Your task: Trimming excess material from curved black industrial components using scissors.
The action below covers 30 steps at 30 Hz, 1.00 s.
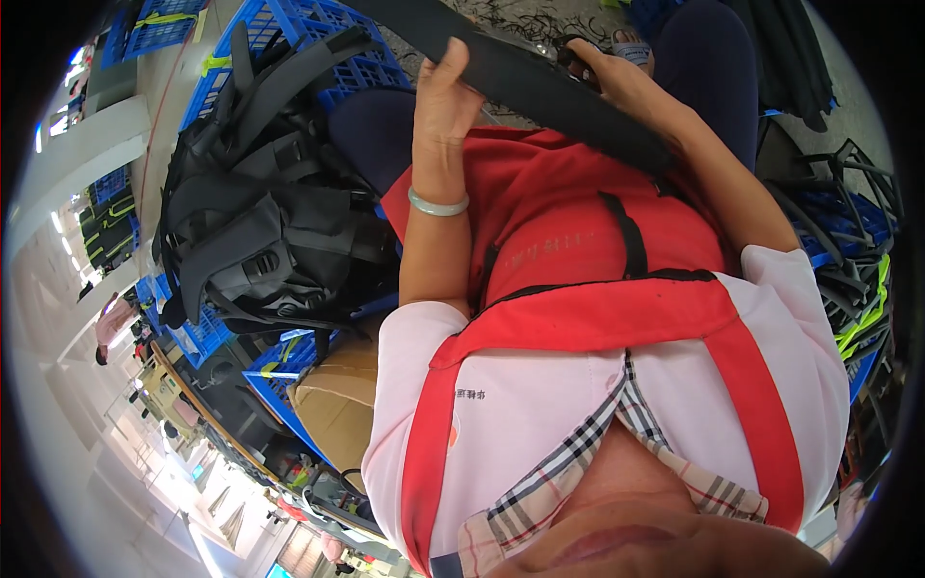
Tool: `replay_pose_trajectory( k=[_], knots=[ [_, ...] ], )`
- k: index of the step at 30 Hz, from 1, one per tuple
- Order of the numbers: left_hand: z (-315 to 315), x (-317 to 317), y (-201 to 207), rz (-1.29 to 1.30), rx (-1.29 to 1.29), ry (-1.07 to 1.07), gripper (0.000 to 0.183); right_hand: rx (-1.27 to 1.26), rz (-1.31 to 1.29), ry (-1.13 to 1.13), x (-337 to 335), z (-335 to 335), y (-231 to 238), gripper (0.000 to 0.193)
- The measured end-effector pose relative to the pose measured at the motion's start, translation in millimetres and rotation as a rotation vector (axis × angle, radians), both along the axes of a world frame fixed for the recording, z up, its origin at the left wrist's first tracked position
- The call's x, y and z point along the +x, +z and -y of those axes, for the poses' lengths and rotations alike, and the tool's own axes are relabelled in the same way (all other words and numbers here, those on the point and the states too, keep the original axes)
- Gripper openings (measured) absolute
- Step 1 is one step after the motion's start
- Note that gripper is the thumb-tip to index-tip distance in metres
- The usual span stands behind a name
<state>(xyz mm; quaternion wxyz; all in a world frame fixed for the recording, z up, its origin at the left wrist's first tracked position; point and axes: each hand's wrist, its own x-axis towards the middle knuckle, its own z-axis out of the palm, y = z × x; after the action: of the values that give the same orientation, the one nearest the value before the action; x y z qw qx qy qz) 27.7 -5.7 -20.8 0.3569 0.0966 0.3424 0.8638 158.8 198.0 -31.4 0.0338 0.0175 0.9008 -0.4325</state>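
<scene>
A long, wide black padded strap [549,91] runs slantwise across my lap, from the top of the view down to my right forearm. My left hand [448,96] is closed on it, thumb on the near face and fingers partly hidden behind. On the strap's far side, my right hand [617,82] is closed round a small dark tool [578,67]. Something shiny like metal shows beside that tool, but its kind is not clear. The strap's upper end goes out of the picture.
Black backpacks [270,231] with straps and buckles are heaped at my left, by a blue plastic crate [356,67]. A cardboard box [337,390] stands nearer. More black straps [848,289] lie on blue crates at my right. Dark scraps [520,19] litter the floor ahead.
</scene>
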Motion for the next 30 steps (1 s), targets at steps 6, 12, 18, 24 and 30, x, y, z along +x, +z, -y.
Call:
replay_pose_trajectory(
  k=[6, 12, 18, 24, 30],
  knots=[
    [0.2, -1.8, -3.3, 0.016, -0.019, 0.021, 0.031, -0.088, -0.01, -0.004, 11.2, 5.3, 5.4, 0.047],
    [-4.9, 4.4, -0.4, 0.017, -0.008, 0.002, 0.033, 0.053, -0.003, -0.006, 0.4, 6.7, 10.6, 0.057],
    [-10.2, 11.3, 16.2, 0.101, -0.002, 0.055, 0.017, -0.078, -0.082, -0.015, 2.1, 11.2, 13.2, 0.047],
    [-2.4, -0.6, -2.7, -0.028, 0.008, -0.024, 0.029, -0.131, -0.039, 0.01, 6.7, 10.5, 10.0, 0.047],
    [-10.5, 7.9, 9.3, 0.037, 0.022, 0.019, 0.016, -0.013, -0.091, -0.044, -1.4, 16.2, 7.9, 0.045]
  ],
)
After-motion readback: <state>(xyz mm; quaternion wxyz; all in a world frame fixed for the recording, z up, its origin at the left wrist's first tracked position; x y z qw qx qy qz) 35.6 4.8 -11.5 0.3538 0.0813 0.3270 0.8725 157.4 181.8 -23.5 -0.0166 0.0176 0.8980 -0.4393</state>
